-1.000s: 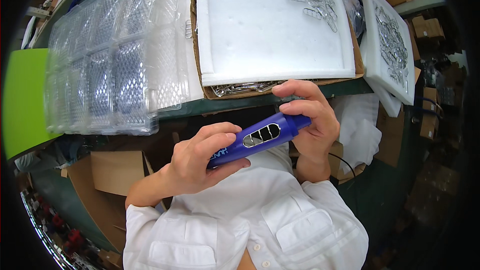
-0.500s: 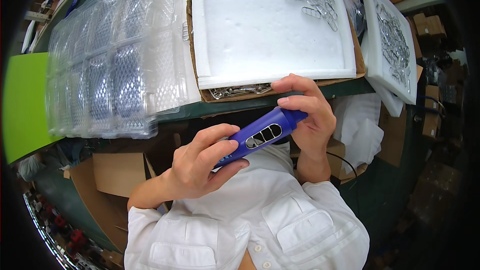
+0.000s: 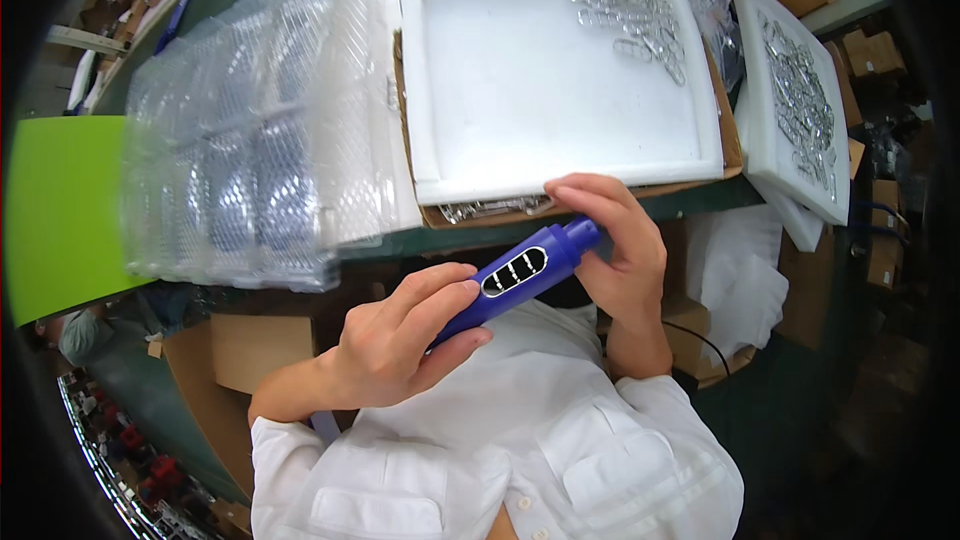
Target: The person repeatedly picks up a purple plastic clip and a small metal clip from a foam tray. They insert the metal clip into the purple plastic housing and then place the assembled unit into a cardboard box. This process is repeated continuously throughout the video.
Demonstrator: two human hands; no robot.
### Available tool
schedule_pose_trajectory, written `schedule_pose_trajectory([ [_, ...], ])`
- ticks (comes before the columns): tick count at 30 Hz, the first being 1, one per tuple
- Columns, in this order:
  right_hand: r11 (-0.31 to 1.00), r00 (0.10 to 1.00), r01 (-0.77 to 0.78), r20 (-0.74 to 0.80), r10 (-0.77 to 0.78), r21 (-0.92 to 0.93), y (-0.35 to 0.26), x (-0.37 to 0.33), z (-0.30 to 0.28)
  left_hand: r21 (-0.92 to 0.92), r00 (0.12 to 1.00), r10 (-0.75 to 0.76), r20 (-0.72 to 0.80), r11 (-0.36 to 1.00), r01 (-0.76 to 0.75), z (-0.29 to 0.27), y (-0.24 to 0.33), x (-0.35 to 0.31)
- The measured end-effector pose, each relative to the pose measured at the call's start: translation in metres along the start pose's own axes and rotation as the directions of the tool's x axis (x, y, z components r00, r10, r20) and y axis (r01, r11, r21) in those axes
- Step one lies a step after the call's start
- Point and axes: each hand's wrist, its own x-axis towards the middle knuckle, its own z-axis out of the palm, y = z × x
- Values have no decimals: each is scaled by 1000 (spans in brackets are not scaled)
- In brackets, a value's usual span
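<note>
My left hand (image 3: 395,340) is closed round the lower part of a blue tube-shaped device (image 3: 465,322), held tilted in front of my chest. An oval black panel with silver edging and crossbars is set in its upper side. At the device's narrower upper right end, my right hand (image 3: 625,260) is curled with the fingers above and the thumb at its side. Part of that grip is hidden. Just beyond my hands lies a white foam tray (image 3: 560,90), with silver oval metal frames (image 3: 630,25) heaped in its far right corner.
Stacked clear plastic blister trays (image 3: 230,160) lie on the left, beside a bright green sheet (image 3: 70,210). On the right leans another foam tray (image 3: 760,150) with more metal pieces. Below the table's edge are cardboard boxes (image 3: 262,350) and white foam wrap (image 3: 735,270).
The table scene has shifted slightly right and downward in the picture. My right fingers have changed position, and more of the device's narrow end shows. The device stays in my left hand.
</note>
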Motion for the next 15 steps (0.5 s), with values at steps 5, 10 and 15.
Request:
schedule_pose_trajectory([
  [5,998,996,-3,-86,-2,-63,-5,-1,-17,207,998,65,-25,977,-59,-82,-15,69],
  [10,994,987,-51,-159,36,-94,2,-9,-33,259,939,-175,-297,931,256,-133,-122,194],
  [15,971,937,-196,-265,226,134,-9,-18,-44,-115,935,-221,-279,974,196,-89,-123,229],
])
